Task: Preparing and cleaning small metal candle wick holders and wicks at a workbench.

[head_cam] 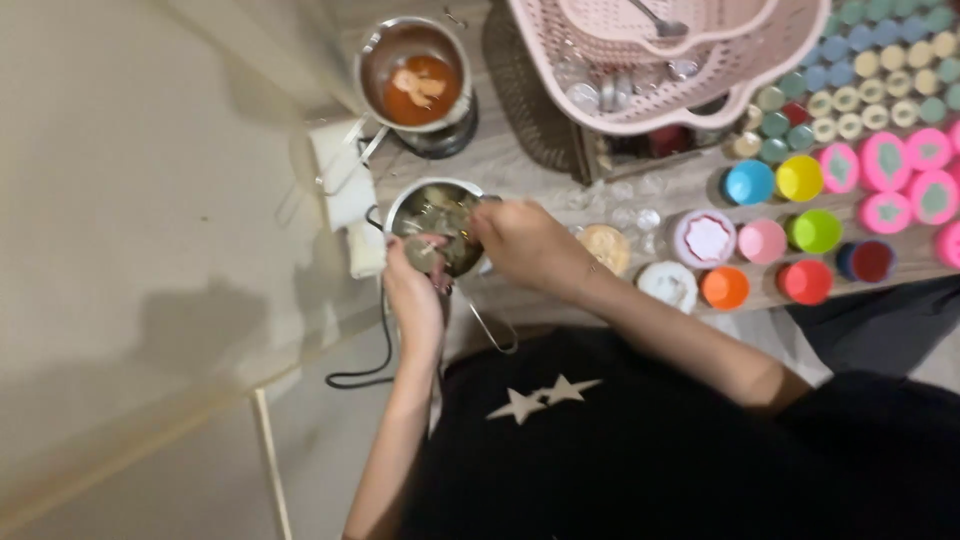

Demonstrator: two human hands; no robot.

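Pink basket (pixel 700 100) at far edge of wooden table (pixel 520 150), well beyond both hands. Second metal pot (pixel 415 75) with orange liquid beyond near pot. Small metal pot (pixel 435 225) between hands. Right hand (pixel 525 245) curled over its rim, contents of grasp unclear. Left hand (pixel 415 295) clenched at near edge, pinkish bit at fingertips. Coloured cups (pixel 780 240) right of right hand.

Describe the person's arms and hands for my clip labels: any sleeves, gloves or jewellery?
Both arms are bare to the hands: no gloves, and no watch or rings that I can make out on the left hand or right hand. The black top bears two pale stars.
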